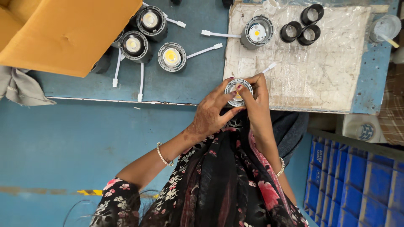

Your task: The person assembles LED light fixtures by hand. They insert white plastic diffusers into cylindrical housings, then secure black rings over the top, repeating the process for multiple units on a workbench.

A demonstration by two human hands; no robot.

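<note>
Both hands, left hand (212,111) and right hand (253,94), curled gripping round lamp (237,91), seemingly above table edge (126,101).

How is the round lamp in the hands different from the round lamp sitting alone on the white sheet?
The held lamp is gripped by the left hand and right hand at the bench edge; the lamp on the white sheet lies untouched farther back. The held lamp is partly hidden by fingers; the other shows its whole face and dark body. Both are round, with a grey ring, pale yellow centre and a white lead.
</note>
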